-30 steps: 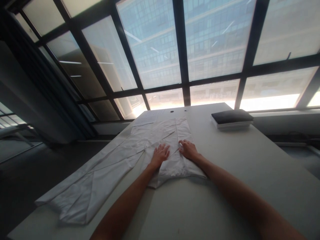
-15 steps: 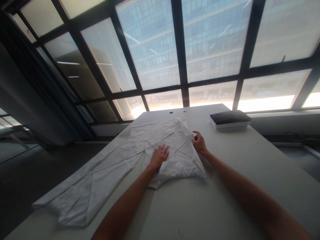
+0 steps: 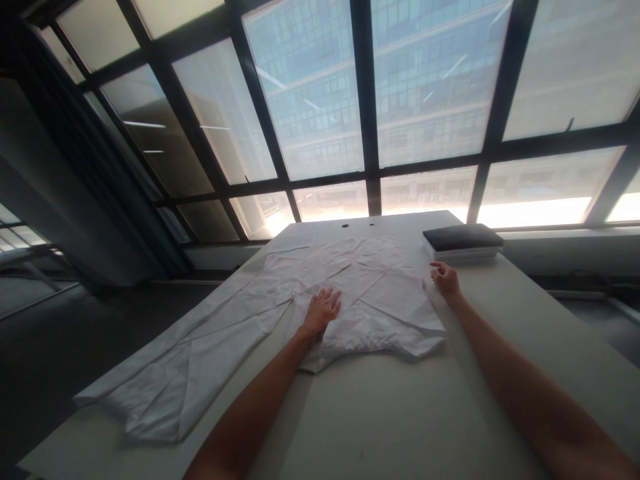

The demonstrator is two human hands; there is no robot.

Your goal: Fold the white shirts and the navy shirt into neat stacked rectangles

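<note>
A white garment (image 3: 250, 320) lies spread over the pale table (image 3: 390, 413), one long part trailing to the near left. My left hand (image 3: 324, 308) rests flat on its middle, fingers spread. My right hand (image 3: 444, 279) is at the garment's right edge with the fingers curled. Whether it pinches the cloth is too small to make out. The right part of the garment lies unfolded flat toward that hand.
A stack of folded items, dark on top and white beneath (image 3: 463, 241), sits at the table's far right. Two small holes (image 3: 345, 226) mark the table's far end. Large windows with dark frames (image 3: 365, 100) rise beyond. The floor drops away on the left.
My right hand moved from the garment's middle out to the right, and the folded right flap opened out flat. My left hand stayed pressed in place.
</note>
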